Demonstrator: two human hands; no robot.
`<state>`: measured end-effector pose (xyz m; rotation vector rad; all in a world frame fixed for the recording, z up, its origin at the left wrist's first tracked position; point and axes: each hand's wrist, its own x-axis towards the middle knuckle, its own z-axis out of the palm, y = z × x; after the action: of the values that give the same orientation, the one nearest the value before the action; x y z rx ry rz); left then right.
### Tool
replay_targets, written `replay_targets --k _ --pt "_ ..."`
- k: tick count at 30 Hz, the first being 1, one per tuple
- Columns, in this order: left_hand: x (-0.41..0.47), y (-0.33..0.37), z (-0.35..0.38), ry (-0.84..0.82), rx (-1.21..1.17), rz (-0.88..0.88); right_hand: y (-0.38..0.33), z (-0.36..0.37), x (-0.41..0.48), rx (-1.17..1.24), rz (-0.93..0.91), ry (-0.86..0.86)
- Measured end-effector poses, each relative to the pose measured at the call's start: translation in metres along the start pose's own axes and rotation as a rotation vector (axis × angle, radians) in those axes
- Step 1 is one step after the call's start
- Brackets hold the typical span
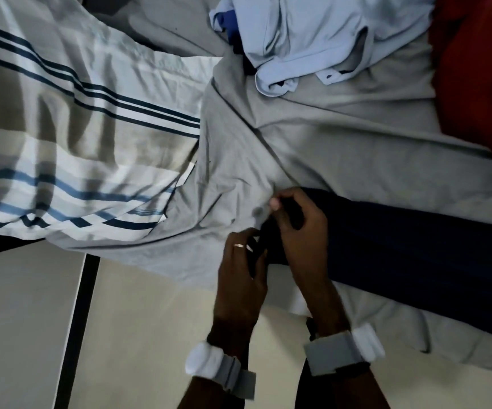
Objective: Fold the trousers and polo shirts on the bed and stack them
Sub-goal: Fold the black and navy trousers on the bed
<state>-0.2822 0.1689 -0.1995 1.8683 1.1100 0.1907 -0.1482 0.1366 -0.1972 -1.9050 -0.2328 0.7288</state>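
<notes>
Trousers, dark navy, lie along the near edge of the bed, stretching to your right. Your left hand and right hand both grasp 1 end, fingers curled into the cloth. Tug unevenly and the 2 legs likely skew; loosen your hold and the cloth may slide off the edge.
</notes>
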Motion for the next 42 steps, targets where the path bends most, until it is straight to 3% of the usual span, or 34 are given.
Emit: replay_targets --k 4,9,11,14,17,20,22,25,27,29,31,33,37,42 --pt "-0.026 0.033 0.042 -0.181 -0.040 0.075 0.019 -0.054 -0.008 -0.029 0.034 0.176" --pt "-0.029 0.047 0.102 -0.482 -0.084 0.030 0.070 -0.104 0.000 -0.265 0.078 0.229" --pt "-0.030 0.040 0.115 -0.405 0.021 0.016 0.085 -0.118 0.008 -0.417 0.069 0.252" --pt "-0.025 0.029 0.110 -0.064 0.160 -0.050 0.089 -0.128 0.019 -0.579 -0.072 0.310" --pt "-0.014 0.001 0.100 0.050 0.167 -0.238 0.072 -0.113 0.031 -0.509 -0.174 0.172" --pt "-0.007 -0.017 0.100 -0.097 -0.086 -0.361 0.072 -0.091 0.051 -0.655 -0.227 -0.087" --pt "-0.005 -0.008 0.098 -0.212 -0.121 -0.372 0.075 -0.081 0.064 -0.754 -0.222 -0.235" --pt "-0.004 0.001 0.097 -0.211 -0.143 -0.334 0.081 -0.080 0.082 -0.826 -0.155 -0.342" --pt "-0.004 0.006 0.091 -0.138 -0.107 -0.256 0.074 -0.079 0.086 -0.929 -0.203 -0.291" --pt "-0.002 0.006 0.087 -0.026 0.028 -0.121 0.059 -0.081 0.084 -0.954 -0.310 -0.134" --pt "-0.002 0.004 0.090 -0.019 0.073 -0.088 0.039 -0.082 0.074 -0.922 -0.441 0.037" --pt "-0.002 0.002 0.093 -0.074 0.036 -0.126 0.039 -0.071 0.060 -0.946 -0.478 0.044" --pt "0.007 -0.013 0.091 -0.063 0.017 -0.190 0.072 -0.048 0.056 -1.002 -0.321 -0.008" --pt "-0.004 -0.003 0.075 -0.163 -0.036 -0.224 0.047 -0.038 0.021 -0.860 -0.108 0.262"
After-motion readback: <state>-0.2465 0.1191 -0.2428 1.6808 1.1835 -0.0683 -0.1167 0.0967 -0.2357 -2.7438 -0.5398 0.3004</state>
